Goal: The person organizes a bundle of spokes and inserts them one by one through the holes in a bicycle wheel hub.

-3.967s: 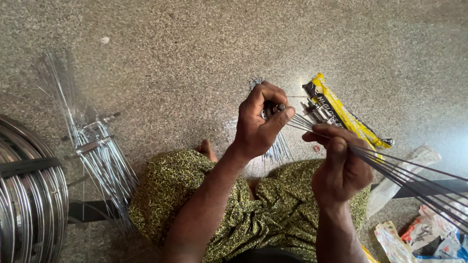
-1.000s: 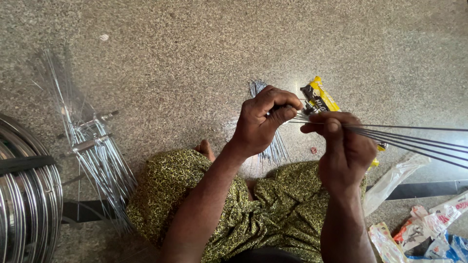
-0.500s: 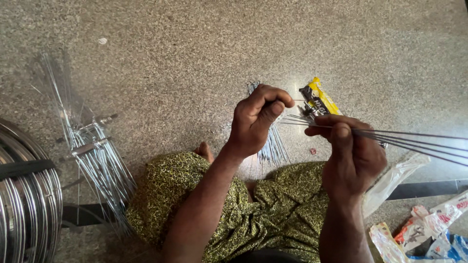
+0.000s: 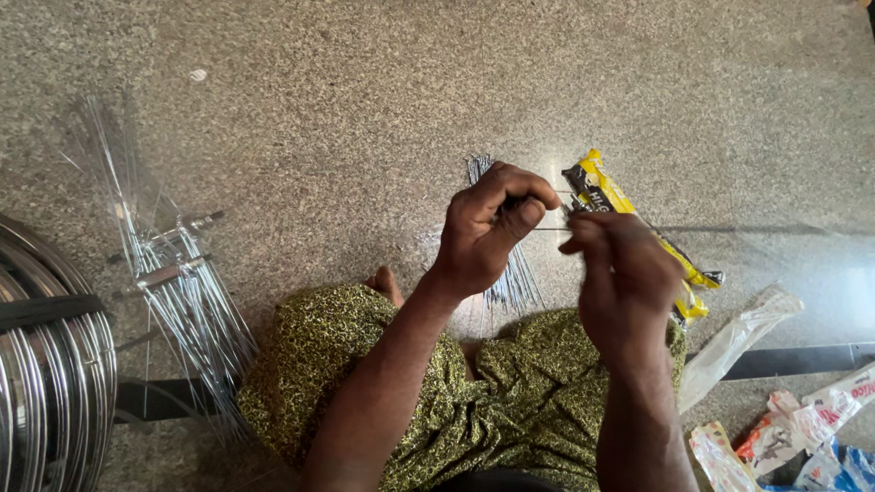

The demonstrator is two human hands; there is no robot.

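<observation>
Yellow-black packet (image 4: 638, 232) — green patterned cloth (image 4: 365, 383).

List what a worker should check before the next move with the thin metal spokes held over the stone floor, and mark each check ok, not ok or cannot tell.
1. Left hand closed on a spoke end: ok.
2. Right hand grip on the spokes: cannot tell, blurred.
3. How many spokes are held: cannot tell.
4. Spare spoke bundle on the floor below the hands: ok.
5. Yellow packet lies beside the hands: ok.
6. Wheel rims and loose spokes lie apart at the left: ok.

Metal rims (image 4: 50, 364) cut off left
</observation>
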